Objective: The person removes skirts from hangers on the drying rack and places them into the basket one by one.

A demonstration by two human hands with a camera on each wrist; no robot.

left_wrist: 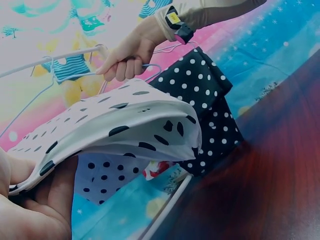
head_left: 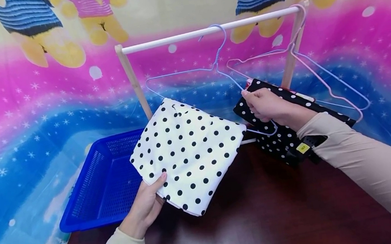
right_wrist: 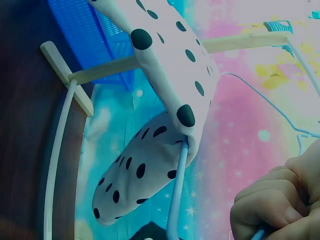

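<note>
cloth [head_left: 189, 154], black-dotted, drapes thin hanger [head_left: 216, 61]

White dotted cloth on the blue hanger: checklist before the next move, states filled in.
1. Left hand pinching the white dotted cloth by its edge: ok.
2. Right hand gripping the blue hanger: ok.
3. Hanger's bar inside the cloth's fold: ok.
4. Bar covered end to end: not ok; the end near the right hand is bare.
5. Hook seated on the rail: cannot tell.
</note>
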